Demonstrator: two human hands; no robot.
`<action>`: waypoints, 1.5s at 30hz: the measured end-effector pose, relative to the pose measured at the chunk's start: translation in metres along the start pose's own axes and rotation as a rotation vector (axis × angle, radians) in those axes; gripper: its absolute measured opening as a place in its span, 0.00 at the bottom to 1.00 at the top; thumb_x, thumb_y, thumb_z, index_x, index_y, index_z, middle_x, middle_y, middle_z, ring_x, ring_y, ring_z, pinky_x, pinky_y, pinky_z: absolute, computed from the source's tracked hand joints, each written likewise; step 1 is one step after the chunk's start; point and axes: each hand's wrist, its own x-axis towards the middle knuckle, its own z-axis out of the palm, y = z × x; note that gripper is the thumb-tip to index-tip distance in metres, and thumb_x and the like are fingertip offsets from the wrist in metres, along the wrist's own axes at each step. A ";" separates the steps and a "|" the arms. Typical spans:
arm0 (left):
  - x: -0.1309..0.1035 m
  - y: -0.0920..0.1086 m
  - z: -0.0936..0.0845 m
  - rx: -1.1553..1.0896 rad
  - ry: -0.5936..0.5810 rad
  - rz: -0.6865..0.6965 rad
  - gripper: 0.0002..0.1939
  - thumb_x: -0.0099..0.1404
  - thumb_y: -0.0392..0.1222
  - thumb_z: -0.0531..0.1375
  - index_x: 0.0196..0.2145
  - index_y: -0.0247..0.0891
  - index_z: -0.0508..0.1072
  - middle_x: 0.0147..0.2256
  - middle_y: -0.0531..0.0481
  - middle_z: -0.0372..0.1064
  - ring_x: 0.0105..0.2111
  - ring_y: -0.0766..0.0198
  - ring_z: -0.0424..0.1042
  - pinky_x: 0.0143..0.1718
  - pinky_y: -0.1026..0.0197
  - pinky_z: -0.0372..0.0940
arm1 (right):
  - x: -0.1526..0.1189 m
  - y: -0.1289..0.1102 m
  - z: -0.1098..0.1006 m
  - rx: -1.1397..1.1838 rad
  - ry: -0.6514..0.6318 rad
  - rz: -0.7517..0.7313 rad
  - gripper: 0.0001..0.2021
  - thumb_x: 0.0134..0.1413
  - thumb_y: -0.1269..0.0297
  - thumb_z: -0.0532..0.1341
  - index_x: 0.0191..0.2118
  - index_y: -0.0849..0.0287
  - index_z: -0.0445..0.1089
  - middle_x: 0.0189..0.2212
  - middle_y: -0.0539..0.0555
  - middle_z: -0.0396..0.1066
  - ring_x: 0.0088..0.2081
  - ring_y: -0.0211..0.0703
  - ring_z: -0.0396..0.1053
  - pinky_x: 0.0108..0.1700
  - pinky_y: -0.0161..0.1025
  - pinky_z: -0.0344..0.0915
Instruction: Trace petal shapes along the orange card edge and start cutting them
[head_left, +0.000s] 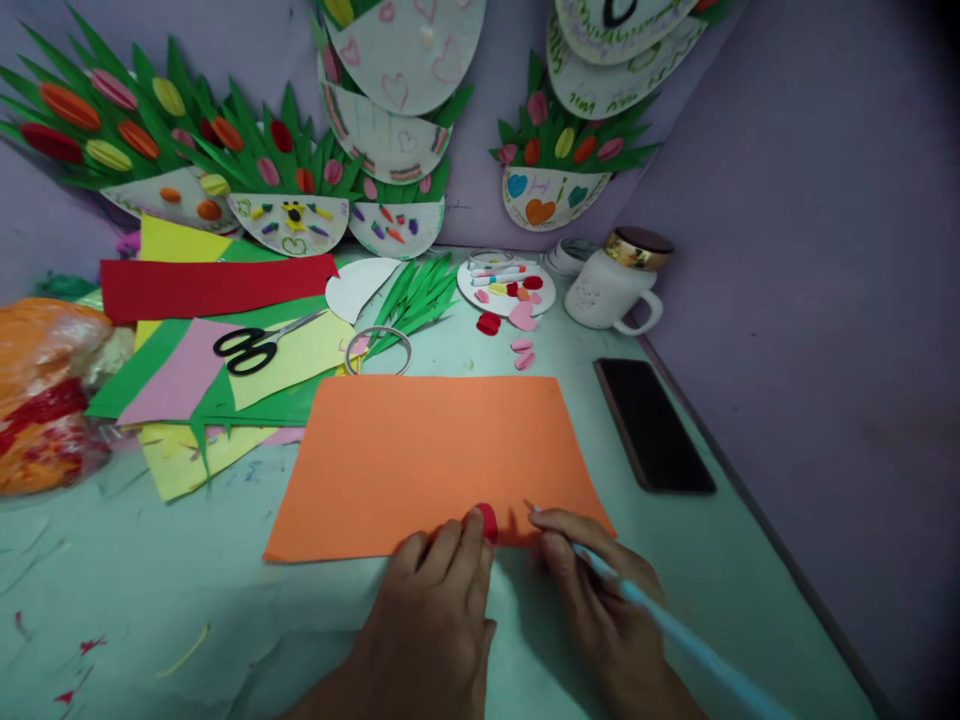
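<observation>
An orange sheet of craft paper point(427, 450) lies in front of me on the table. My left hand point(442, 600) rests on its near edge, fingers stretched out and lying flat. Under the left fingertips is a small red paper cutout point(487, 523), partly covered. My right hand point(607, 600) is closed round a long light-blue pencil point(675, 630), its tip close to the sheet just right of the red cutout. Whether the tip touches the paper I cannot tell.
Black scissors point(255, 348) lie on stacked coloured paper point(169, 375) at the left. Behind the sheet are a tape ring point(379, 350), green paper leaves point(416, 300) and a white plate point(469, 290) with markers. A mug point(600, 295) and phone point(654, 425) stand and lie right.
</observation>
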 end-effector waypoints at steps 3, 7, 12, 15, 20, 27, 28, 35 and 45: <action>0.001 -0.001 -0.001 -0.005 0.014 0.013 0.25 0.69 0.46 0.48 0.58 0.29 0.65 0.60 0.38 0.60 0.50 0.51 0.63 0.45 0.50 0.58 | -0.007 0.003 0.000 -0.076 -0.107 -0.091 0.10 0.57 0.74 0.57 0.40 0.53 0.71 0.29 0.48 0.77 0.29 0.37 0.75 0.31 0.30 0.69; 0.002 0.001 -0.006 -0.022 0.042 -0.003 0.24 0.67 0.47 0.52 0.55 0.31 0.69 0.57 0.40 0.64 0.48 0.52 0.66 0.44 0.52 0.60 | -0.012 0.003 0.003 -0.190 -0.253 -0.066 0.09 0.57 0.72 0.55 0.38 0.52 0.71 0.27 0.49 0.75 0.29 0.39 0.72 0.30 0.33 0.66; 0.019 -0.021 -0.040 -0.238 -0.107 0.005 0.21 0.64 0.46 0.55 0.51 0.33 0.71 0.52 0.41 0.69 0.45 0.52 0.67 0.42 0.52 0.62 | -0.011 0.000 0.001 -0.152 -0.327 -0.047 0.10 0.57 0.69 0.53 0.41 0.55 0.71 0.26 0.51 0.72 0.28 0.41 0.69 0.28 0.35 0.64; 0.053 -0.048 -0.069 -0.365 -0.226 -0.051 0.10 0.62 0.37 0.55 0.38 0.38 0.75 0.36 0.48 0.74 0.37 0.58 0.68 0.37 0.57 0.61 | -0.011 0.000 0.002 -0.162 -0.280 -0.021 0.11 0.57 0.67 0.54 0.40 0.52 0.72 0.23 0.49 0.71 0.25 0.40 0.69 0.25 0.34 0.63; 0.115 -0.072 -0.076 -0.279 -0.401 0.251 0.04 0.57 0.40 0.62 0.31 0.37 0.75 0.31 0.49 0.71 0.36 0.58 0.66 0.35 0.58 0.57 | -0.014 0.003 0.006 -0.201 -0.214 0.000 0.11 0.59 0.64 0.54 0.37 0.49 0.74 0.22 0.48 0.70 0.22 0.39 0.68 0.21 0.33 0.62; 0.136 -0.062 -0.062 -0.152 -0.498 0.380 0.06 0.56 0.40 0.63 0.30 0.35 0.72 0.33 0.46 0.70 0.37 0.57 0.63 0.35 0.57 0.53 | -0.020 0.005 0.009 -0.246 -0.216 0.017 0.10 0.59 0.67 0.56 0.40 0.49 0.74 0.27 0.49 0.73 0.26 0.38 0.71 0.24 0.31 0.63; 0.134 -0.062 -0.063 -0.153 -0.503 0.377 0.07 0.57 0.41 0.63 0.30 0.35 0.72 0.34 0.46 0.70 0.38 0.57 0.63 0.36 0.57 0.53 | -0.020 0.004 0.009 -0.248 -0.220 0.018 0.09 0.60 0.68 0.56 0.40 0.49 0.74 0.27 0.49 0.73 0.26 0.37 0.72 0.25 0.31 0.64; 0.129 -0.066 -0.064 -0.167 -0.508 0.372 0.09 0.60 0.43 0.63 0.35 0.35 0.72 0.42 0.44 0.68 0.42 0.56 0.62 0.39 0.55 0.52 | -0.016 -0.009 -0.008 -0.222 -0.247 -0.032 0.10 0.60 0.67 0.57 0.45 0.50 0.73 0.31 0.50 0.76 0.30 0.41 0.74 0.31 0.35 0.67; 0.128 -0.071 -0.054 -0.263 -0.444 0.392 0.01 0.57 0.34 0.60 0.29 0.36 0.71 0.38 0.44 0.69 0.40 0.55 0.62 0.37 0.54 0.52 | -0.005 -0.001 0.016 -0.155 -0.089 -0.074 0.08 0.55 0.74 0.62 0.39 0.54 0.72 0.29 0.49 0.76 0.27 0.37 0.73 0.29 0.33 0.69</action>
